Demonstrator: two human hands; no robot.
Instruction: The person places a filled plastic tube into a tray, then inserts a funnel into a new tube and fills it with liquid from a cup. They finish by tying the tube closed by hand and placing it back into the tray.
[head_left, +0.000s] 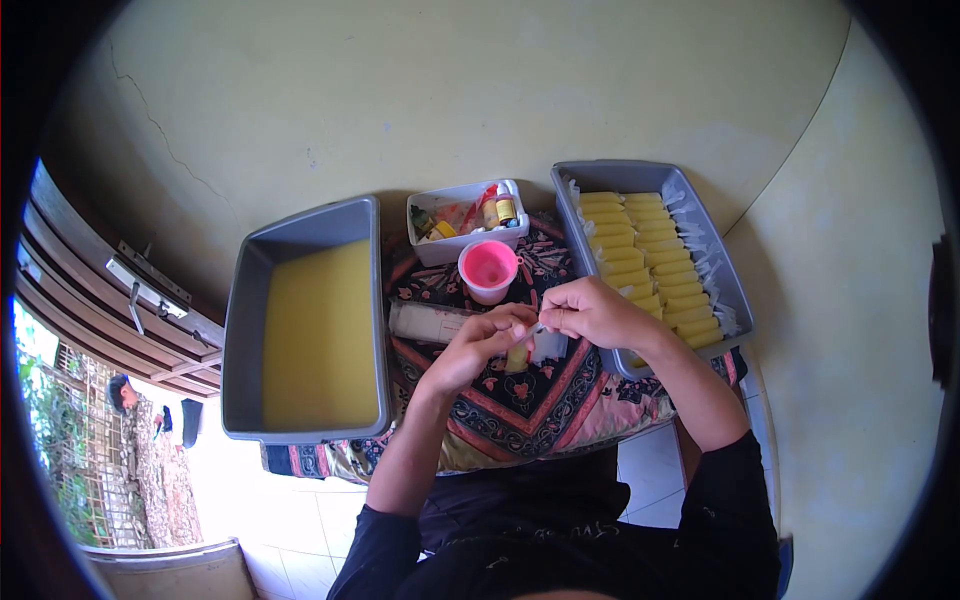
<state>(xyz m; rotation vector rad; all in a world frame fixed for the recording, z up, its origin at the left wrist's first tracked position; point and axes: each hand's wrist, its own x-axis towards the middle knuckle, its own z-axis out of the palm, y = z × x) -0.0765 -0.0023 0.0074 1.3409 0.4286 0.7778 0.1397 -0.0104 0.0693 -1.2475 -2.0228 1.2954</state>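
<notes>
My left hand (482, 345) and my right hand (588, 314) meet over the middle of the patterned cloth, both with fingers pinched at the top of a small plastic bag. The bag's lower part (517, 358) hangs below my fingers and holds something yellow. Just behind my hands stands a white cup with a pink funnel (489, 268) in it. A clear plastic packet (425, 322) lies to the left, partly behind my left hand. More clear plastic (549, 345) lies under my right hand.
A grey tub of yellow liquid (381, 300) stands left. At right, another grey tub (737, 290) holds rows of filled yellow bags. A white box with small bottles (440, 249) sits at the back. Beyond the open door at left, a person (180, 420) is visible.
</notes>
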